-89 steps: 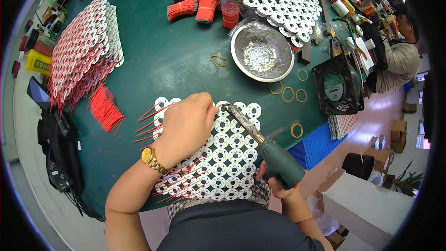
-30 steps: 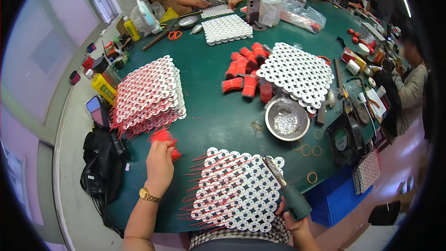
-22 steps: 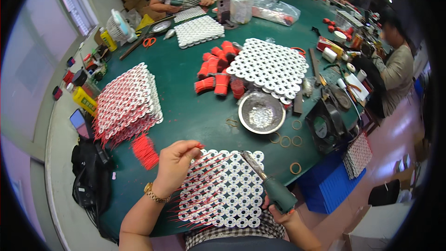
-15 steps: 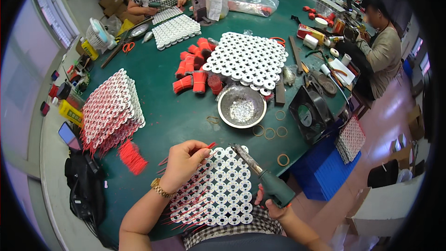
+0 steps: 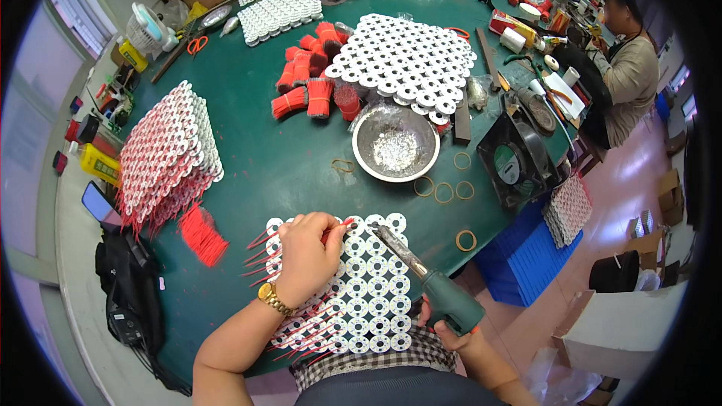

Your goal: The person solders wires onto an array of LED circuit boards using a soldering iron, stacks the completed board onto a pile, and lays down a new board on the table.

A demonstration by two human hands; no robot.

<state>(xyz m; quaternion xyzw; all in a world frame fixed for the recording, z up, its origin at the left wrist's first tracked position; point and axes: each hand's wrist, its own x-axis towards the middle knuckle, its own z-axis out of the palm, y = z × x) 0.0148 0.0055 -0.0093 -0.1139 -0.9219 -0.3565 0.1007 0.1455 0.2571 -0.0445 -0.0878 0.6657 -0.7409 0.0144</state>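
In front of me lies a panel of joined white ring-shaped circuit boards (image 5: 378,286), red wires trailing from its left columns. My left hand (image 5: 308,249), wearing a gold watch, is closed over the panel's far part, pinching a thin red wire (image 5: 347,222); its end is at a ring in the far row. A green-bodied soldering iron (image 5: 450,302) is gripped in my right hand (image 5: 445,331) beside the panel's right edge. Its dark tip points at the same far row, close to the wire end. Whether tip and wire touch I cannot tell.
Beyond the panel stand a metal bowl (image 5: 395,141) of silvery bits, stacked white panels (image 5: 406,60) and red wire bundles (image 5: 319,96). At left are a wired panel stack (image 5: 170,152) and loose red wires (image 5: 203,236). A black fan (image 5: 517,158) stands right. Two people sit at the table.
My left hand has come down onto the panel, bringing the red wire to the far row. The iron's tip stays near that row. The whole view has shifted slightly.
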